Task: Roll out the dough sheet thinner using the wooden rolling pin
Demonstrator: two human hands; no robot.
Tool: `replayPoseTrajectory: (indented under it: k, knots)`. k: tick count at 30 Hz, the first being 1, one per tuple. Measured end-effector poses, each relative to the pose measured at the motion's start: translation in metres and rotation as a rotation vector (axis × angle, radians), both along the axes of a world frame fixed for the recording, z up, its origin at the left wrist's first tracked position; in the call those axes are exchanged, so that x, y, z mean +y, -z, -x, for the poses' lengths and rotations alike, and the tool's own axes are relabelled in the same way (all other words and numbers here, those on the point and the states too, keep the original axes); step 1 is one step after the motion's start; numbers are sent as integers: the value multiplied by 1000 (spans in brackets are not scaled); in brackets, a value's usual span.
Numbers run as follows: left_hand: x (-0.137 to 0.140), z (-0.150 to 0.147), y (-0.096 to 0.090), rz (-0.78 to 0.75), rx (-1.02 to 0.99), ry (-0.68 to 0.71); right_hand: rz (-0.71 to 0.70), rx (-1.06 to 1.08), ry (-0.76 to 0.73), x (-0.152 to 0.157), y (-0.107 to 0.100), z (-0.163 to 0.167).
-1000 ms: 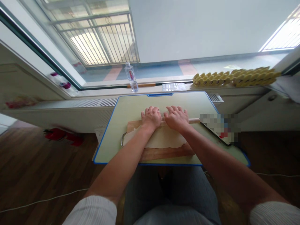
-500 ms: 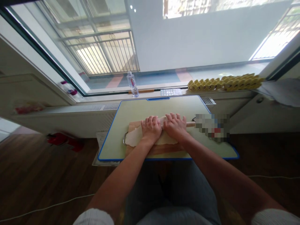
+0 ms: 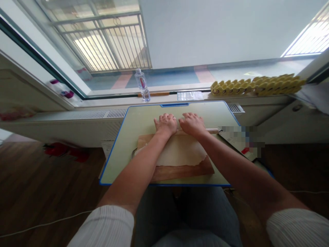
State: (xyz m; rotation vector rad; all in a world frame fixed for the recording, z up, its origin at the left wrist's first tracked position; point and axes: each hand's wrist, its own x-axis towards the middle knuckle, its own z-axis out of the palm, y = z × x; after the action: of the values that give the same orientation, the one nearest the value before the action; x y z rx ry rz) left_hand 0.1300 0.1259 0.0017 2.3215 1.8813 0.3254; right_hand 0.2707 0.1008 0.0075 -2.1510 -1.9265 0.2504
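Dough, rolled into a thin cream-coloured sheet [image 3: 182,151] with a ragged near edge, lies across a rectangular brown wooden board [image 3: 185,174] in the head view. A strip of bare wood shows along the near side of the board. A curved metal handle [image 3: 133,153] stands at its left end, partly behind your left forearm. The board rests on a pale green tabletop with blue edging [image 3: 144,118].

Your left hand [image 3: 166,124] and right hand [image 3: 192,124] are palm down, side by side with a narrow gap between them, over a slim pale wooden rolling pin [image 3: 212,130] at the far side of the sheet. The pin shows in that gap and projects past your right hand. Your fingers point forward over it, slightly spread; the undersides are hidden — you cannot tell whether either hand is closed around the wood or only pressing on it.

To the right of the pin's tip lies a flat, dark-edged object [image 3: 238,142], its face blurred out. Beyond the tabletop, the windowsill carries a clear plastic bottle with a white cap [image 3: 142,84], a white gridded sheet [image 3: 189,95] and a row of scalloped yellow pieces [image 3: 257,86].
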Motion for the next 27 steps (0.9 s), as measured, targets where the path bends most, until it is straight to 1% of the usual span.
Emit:
replayPoseTrajectory:
  k: [3, 6, 10, 13, 16, 19, 22, 27]
  knots:
    - [7, -1, 0, 35, 13, 23, 13, 16, -5, 7, 1, -2]
    - [6, -1, 0, 33, 18, 45, 21, 15, -5, 7, 2, -3]
    - [-6, 2, 1, 18, -7, 51, 55, 19, 22, -2, 2, -2]
    - [-22, 5, 2, 17, -24, 60, 47, 7, 39, -18, 2, 2]
    - [-45, 9, 2, 9, -23, 71, -10, -44, 42, -42, 2, 8]
    - [-74, 14, 1, -13, 11, 91, -58, -108, 37, -73, 3, 16]
    - [-110, 22, 0, -38, 36, 134, -86, -149, 20, -109, 6, 21]
    - [-172, 41, 3, -92, 21, 212, -150, -184, -73, -175, 15, 25]
